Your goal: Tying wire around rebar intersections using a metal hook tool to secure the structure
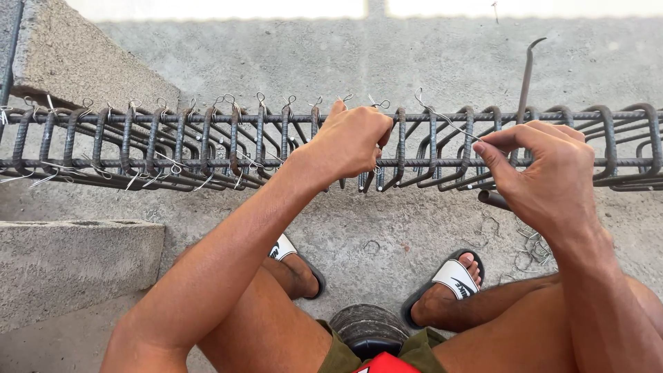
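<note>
Fingers closed round a rusty steel stirrup [378, 148], the left hand [349, 141] steadies the long rebar cage [207, 145] lying across the concrete floor [387, 62] while the right hand [545, 173] pinches a thin tie wire [445, 119], apparently for binding.

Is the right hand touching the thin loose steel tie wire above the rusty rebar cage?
Touching. The head view shows the right hand pinching the thin steel tie wire between thumb and fingertips, over the rebar cage.

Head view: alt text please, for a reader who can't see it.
Left hand grips a rebar cage lying across concrete ground. Right hand pinches a thin tie wire at the cage's top bar, above sandalled feet.
</note>
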